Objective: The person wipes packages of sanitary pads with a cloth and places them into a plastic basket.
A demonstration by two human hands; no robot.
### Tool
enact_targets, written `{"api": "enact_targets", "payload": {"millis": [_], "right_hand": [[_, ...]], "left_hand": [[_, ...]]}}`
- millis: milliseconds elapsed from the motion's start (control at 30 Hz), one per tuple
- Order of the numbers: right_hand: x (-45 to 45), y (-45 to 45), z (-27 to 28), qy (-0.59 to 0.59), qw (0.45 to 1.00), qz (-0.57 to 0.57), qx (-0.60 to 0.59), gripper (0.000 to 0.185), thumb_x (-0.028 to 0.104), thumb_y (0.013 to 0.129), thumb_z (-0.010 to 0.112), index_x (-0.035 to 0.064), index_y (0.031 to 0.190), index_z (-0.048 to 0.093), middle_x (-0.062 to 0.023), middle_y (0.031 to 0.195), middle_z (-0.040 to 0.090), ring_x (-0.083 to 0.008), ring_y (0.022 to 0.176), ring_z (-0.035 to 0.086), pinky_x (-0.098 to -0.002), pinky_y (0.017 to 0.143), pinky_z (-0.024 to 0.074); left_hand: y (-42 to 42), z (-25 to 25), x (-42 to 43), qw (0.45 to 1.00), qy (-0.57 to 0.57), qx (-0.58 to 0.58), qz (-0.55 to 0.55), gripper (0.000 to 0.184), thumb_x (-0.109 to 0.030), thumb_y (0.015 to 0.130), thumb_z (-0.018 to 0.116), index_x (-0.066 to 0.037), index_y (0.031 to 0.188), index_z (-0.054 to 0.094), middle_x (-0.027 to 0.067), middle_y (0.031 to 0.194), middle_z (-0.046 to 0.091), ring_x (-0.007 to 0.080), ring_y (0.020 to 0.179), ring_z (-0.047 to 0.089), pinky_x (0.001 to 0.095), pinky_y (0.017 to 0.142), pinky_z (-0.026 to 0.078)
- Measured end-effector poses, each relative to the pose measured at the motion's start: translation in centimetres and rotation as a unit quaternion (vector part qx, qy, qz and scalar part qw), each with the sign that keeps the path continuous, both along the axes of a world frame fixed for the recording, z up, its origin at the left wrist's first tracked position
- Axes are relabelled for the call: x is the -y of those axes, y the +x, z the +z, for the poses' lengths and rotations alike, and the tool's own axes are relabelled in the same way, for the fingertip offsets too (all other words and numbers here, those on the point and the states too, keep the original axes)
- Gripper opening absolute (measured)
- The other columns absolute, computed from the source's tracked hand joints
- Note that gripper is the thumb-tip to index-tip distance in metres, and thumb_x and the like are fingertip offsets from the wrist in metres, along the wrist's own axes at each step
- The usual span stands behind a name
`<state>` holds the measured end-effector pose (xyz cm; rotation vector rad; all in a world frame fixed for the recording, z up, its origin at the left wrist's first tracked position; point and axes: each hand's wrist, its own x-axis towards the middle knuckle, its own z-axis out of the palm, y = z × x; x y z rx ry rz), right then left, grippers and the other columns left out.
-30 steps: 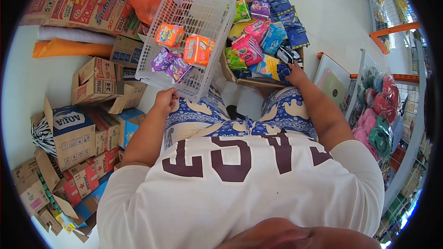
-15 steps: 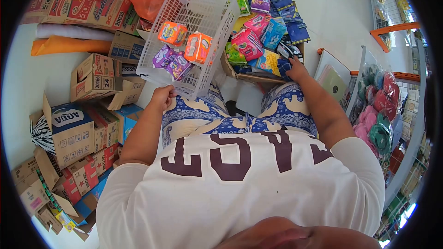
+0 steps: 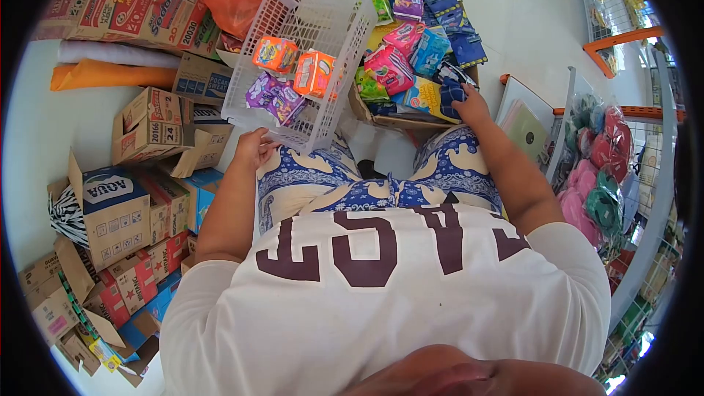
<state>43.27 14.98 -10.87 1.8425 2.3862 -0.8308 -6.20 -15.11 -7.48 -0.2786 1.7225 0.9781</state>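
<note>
A white plastic basket (image 3: 246,95) stands tilted at centre left, with two orange packs (image 3: 314,75) and purple packs (image 3: 276,97) in it. My left hand (image 3: 254,148) is at the basket's near left corner, its fingers partly curled; whether they grip the rim is unclear. To the right, an open cardboard box (image 3: 403,123) holds pink packs (image 3: 389,70), a blue pack (image 3: 430,51), green packs and a yellow-and-blue pack (image 3: 422,97). My right hand (image 3: 470,104) is closed on a dark blue packet (image 3: 451,94) at the box's right side.
Cardboard boxes (image 3: 116,213) are stacked along the left. Behind the basket lies an orange plastic bag (image 3: 249,0). An orange roll (image 3: 114,77) rests at the upper left. At the right are a wire rack (image 3: 623,59) and wrapped pink and green items (image 3: 583,194).
The fingers of my left hand have loosened at the basket's corner. My right hand has shifted slightly up and stays at the dark blue packet.
</note>
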Motion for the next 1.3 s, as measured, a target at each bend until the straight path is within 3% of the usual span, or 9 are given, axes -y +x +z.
{"api": "enact_targets", "payload": {"millis": [167, 233, 367, 467, 667, 767, 833, 1167, 1300], "right_hand": [[3.2, -1.9, 3.7, -0.028, 0.979, -0.055, -0.195, 0.072, 0.025, 0.074, 0.071, 0.0006, 0.137, 0.048, -0.022, 0.145, 0.043, -0.0321, 0.135, 0.042, -0.0354, 0.109, 0.0347], [5.1, -4.0, 5.9, -0.002, 0.974, -0.024, -0.225, 0.071, 0.023, 0.074, 0.071, 0.0022, 0.137, 0.049, -0.0222, 0.145, 0.043, -0.0318, 0.136, 0.041, -0.0355, 0.11, 0.034], [10.1, -9.2, 14.3, 0.006, 0.939, 0.089, -0.333, 0.065, 0.015, 0.075, 0.071, 0.0088, 0.136, 0.051, -0.0201, 0.146, 0.043, -0.0324, 0.136, 0.041, -0.0374, 0.111, 0.0326], [11.6, -11.2, 17.4, -0.032, 0.914, 0.231, -0.331, 0.067, 0.012, 0.073, 0.072, 0.0124, 0.137, 0.052, -0.0172, 0.146, 0.044, -0.0309, 0.136, 0.041, -0.0375, 0.112, 0.0313], [9.6, -10.2, 21.2, -0.124, 0.847, 0.369, -0.362, 0.073, 0.006, 0.071, 0.071, 0.0148, 0.14, 0.048, -0.0141, 0.144, 0.046, -0.0294, 0.131, 0.046, -0.0363, 0.109, 0.0365], [9.7, -10.2, 22.9, -0.127, 0.839, 0.11, -0.518, 0.076, 0.004, 0.072, 0.07, 0.0153, 0.142, 0.044, -0.0175, 0.14, 0.047, -0.0308, 0.13, 0.046, -0.0376, 0.108, 0.0365], [9.3, -11.5, 22.8, 0.179, 0.862, 0.084, -0.466, 0.074, 0.009, 0.075, 0.069, 0.0157, 0.144, 0.042, -0.0205, 0.137, 0.046, -0.0339, 0.125, 0.048, -0.0399, 0.108, 0.0361], [14.4, -13.5, 20.8, 0.269, 0.872, 0.309, -0.269, 0.052, 0.031, 0.083, 0.07, 0.0321, 0.133, 0.057, -0.0193, 0.151, 0.03, -0.0504, 0.134, 0.025, -0.055, 0.11, 0.0267], [12.1, -13.6, 19.9, 0.001, 0.91, 0.215, -0.355, 0.048, 0.028, 0.087, 0.067, 0.0276, 0.134, 0.056, -0.0226, 0.137, 0.042, -0.0439, 0.126, 0.04, -0.0474, 0.107, 0.0339]], "left_hand": [[4.5, 4.1, -2.6, 0.947, -0.069, -0.303, -0.087, 0.064, -0.027, 0.079, 0.075, 0.001, 0.128, 0.043, 0.0215, 0.116, 0.054, 0.0354, 0.109, 0.058, 0.046, 0.078, 0.052], [5.3, 1.5, -2.7, 0.761, -0.004, -0.586, -0.279, 0.072, -0.028, 0.08, 0.073, -0.007, 0.139, 0.039, 0.0201, 0.126, 0.047, 0.0313, 0.119, 0.047, 0.046, 0.092, 0.043], [14.0, 9.5, -7.7, 0.964, 0.235, -0.056, -0.111, 0.07, -0.047, 0.086, 0.065, -0.011, 0.14, 0.04, 0.0209, 0.141, 0.041, 0.035, 0.121, 0.047, 0.0572, 0.102, 0.034], [15.5, 12.1, -10.0, 0.894, 0.306, 0.326, -0.023, 0.061, -0.049, 0.088, 0.06, -0.013, 0.135, 0.046, 0.0158, 0.137, 0.047, 0.0318, 0.122, 0.049, 0.0563, 0.102, 0.034], [14.4, 10.9, -9.8, 0.888, 0.417, 0.193, 0.027, 0.048, -0.025, 0.087, 0.062, -0.009, 0.13, 0.048, 0.0126, 0.121, 0.061, 0.029, 0.115, 0.058, 0.0506, 0.1, 0.044], [14.4, 11.5, -9.2, 0.89, 0.42, 0.174, 0.015, 0.048, -0.015, 0.086, 0.058, -0.006, 0.132, 0.046, 0.0139, 0.125, 0.058, 0.0306, 0.115, 0.058, 0.0491, 0.1, 0.046], [15.4, 12.5, -8.9, 0.896, 0.411, 0.163, -0.041, 0.051, -0.013, 0.085, 0.056, -0.006, 0.134, 0.044, 0.0133, 0.128, 0.057, 0.0305, 0.118, 0.057, 0.0486, 0.101, 0.046], [18.4, 14.2, -6.5, 0.874, 0.398, 0.232, -0.153, 0.053, -0.016, 0.088, 0.064, -0.008, 0.136, 0.042, 0.011, 0.127, 0.056, 0.0263, 0.114, 0.06, 0.0438, 0.095, 0.052], [18.5, 15.0, -6.8, 0.895, 0.361, 0.178, -0.191, 0.052, -0.001, 0.082, 0.055, -0.007, 0.132, 0.044, 0.0109, 0.121, 0.059, 0.0261, 0.112, 0.06, 0.0465, 0.094, 0.051]]}}
